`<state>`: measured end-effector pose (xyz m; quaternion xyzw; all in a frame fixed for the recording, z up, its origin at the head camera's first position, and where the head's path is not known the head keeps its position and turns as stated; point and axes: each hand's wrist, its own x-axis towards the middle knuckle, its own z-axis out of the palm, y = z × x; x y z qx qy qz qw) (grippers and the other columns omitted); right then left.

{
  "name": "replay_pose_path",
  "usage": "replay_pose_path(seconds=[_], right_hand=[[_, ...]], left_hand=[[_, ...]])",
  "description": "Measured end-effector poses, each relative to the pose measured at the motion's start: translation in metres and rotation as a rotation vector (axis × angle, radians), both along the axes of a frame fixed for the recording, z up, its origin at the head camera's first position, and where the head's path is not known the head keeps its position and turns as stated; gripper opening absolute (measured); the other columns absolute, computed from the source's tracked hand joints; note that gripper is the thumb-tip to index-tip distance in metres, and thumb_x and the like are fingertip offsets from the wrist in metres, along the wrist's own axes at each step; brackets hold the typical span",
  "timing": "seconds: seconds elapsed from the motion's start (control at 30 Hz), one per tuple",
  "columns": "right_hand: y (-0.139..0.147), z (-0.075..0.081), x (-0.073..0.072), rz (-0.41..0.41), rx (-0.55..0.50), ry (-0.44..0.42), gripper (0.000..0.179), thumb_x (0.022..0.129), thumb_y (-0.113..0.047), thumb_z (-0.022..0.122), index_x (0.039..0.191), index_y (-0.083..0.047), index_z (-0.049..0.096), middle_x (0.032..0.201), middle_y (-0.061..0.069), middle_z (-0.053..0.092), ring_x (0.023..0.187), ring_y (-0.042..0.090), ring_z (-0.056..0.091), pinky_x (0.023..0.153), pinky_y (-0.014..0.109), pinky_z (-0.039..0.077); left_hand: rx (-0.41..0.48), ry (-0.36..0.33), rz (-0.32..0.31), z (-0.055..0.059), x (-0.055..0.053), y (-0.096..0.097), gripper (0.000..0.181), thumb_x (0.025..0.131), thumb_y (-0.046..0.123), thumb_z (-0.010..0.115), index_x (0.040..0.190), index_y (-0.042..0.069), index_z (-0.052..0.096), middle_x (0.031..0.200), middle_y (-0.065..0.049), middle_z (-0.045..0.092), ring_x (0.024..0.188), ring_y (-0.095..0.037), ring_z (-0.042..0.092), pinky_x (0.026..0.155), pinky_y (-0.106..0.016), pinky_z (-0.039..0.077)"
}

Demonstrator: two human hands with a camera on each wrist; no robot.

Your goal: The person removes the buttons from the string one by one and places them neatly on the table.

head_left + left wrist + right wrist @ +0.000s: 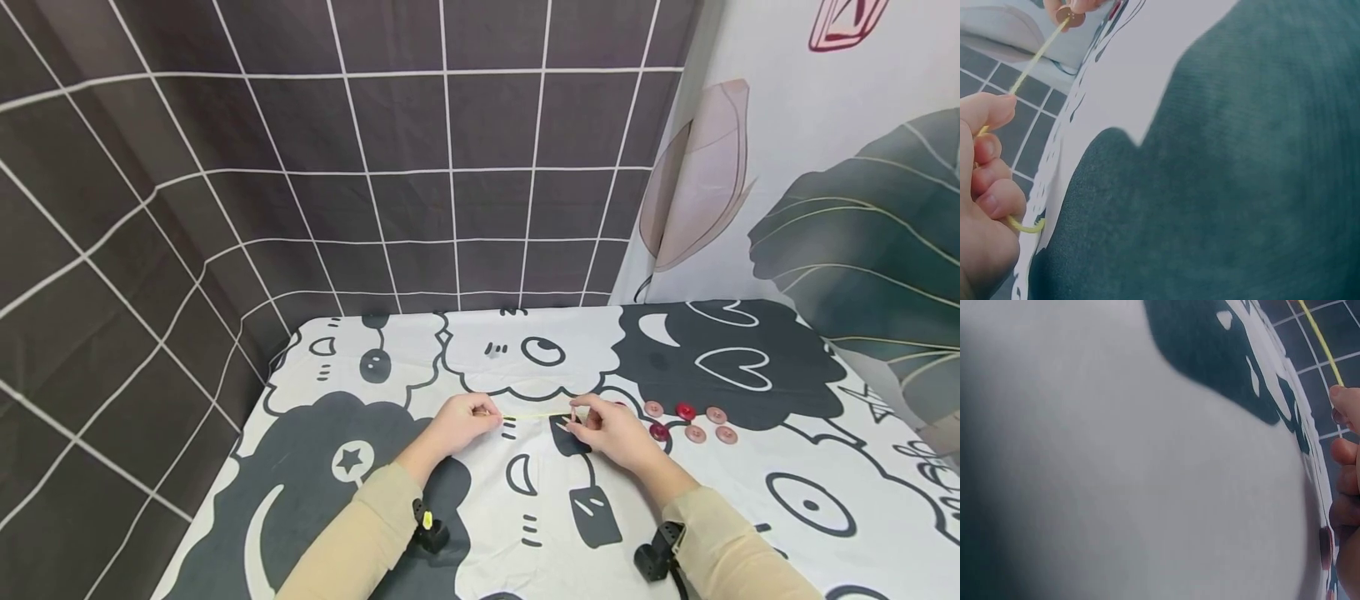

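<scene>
A thin yellow cord [536, 415] runs nearly straight between the two hands, low over the cloth. My left hand [461, 423] grips it with fingers curled; in the left wrist view a short loose end [1030, 228] comes out below the little finger. My right hand [611, 429] pinches a round brownish button [1071, 17] between thumb and fingers, and the cord meets the button at its middle. In the right wrist view the button is mostly hidden by the thumb, with the cord [1317, 331] leading away from it.
Several pink buttons [695, 434] and red buttons [686, 411] lie on the cloth just right of my right hand. A black-and-white patterned cloth [525, 517] covers the table. Behind it hangs a dark grid curtain [397, 208], with a leaf-printed white curtain [780, 100] at the right.
</scene>
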<state>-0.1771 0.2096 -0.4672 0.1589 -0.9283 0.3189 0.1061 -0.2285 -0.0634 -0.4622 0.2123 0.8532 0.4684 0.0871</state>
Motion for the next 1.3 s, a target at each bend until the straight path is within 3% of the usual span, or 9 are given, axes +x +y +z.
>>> replay_pose_path(seconds=[0.13,0.93,1.13,1.3], right_hand=[[0.004,0.0,0.001,-0.007,-0.007,-0.004,0.031,0.081,-0.02,0.073,0.109,-0.009,0.063,0.064,-0.013,0.047,0.054,0.003,0.041,0.052,0.024,0.036],[0.028,-0.006,0.005,-0.039,-0.01,0.079,0.027,0.08,-0.015,0.073,0.105,-0.008,0.063,0.063,-0.013,0.045,0.052,0.0,0.039,0.052,0.024,0.035],[0.034,-0.008,0.004,-0.028,-0.009,0.165,0.027,0.077,-0.012,0.074,0.101,-0.008,0.064,0.062,-0.016,0.043,0.053,-0.001,0.039,0.061,0.028,0.036],[0.039,-0.007,0.005,-0.043,0.001,0.186,0.027,0.075,-0.011,0.076,0.099,-0.008,0.064,0.061,-0.017,0.042,0.054,-0.001,0.038,0.058,0.026,0.035]], left_hand=[[0.006,0.009,0.006,0.0,0.0,0.0,0.005,0.082,0.018,0.068,0.079,0.013,0.068,0.056,0.005,0.041,0.052,-0.011,0.041,0.05,-0.025,0.035],[-0.019,0.003,0.011,-0.006,-0.003,-0.001,0.004,0.083,0.019,0.068,0.079,0.018,0.068,0.058,0.005,0.045,0.055,-0.01,0.043,0.051,-0.026,0.037],[-0.018,0.001,0.01,-0.006,-0.003,0.0,0.004,0.084,0.019,0.068,0.079,0.019,0.068,0.058,0.005,0.044,0.054,-0.01,0.043,0.05,-0.026,0.037],[-0.016,0.003,0.002,-0.006,-0.004,0.0,0.004,0.084,0.019,0.068,0.08,0.018,0.068,0.057,0.005,0.044,0.053,-0.01,0.042,0.05,-0.025,0.036]])
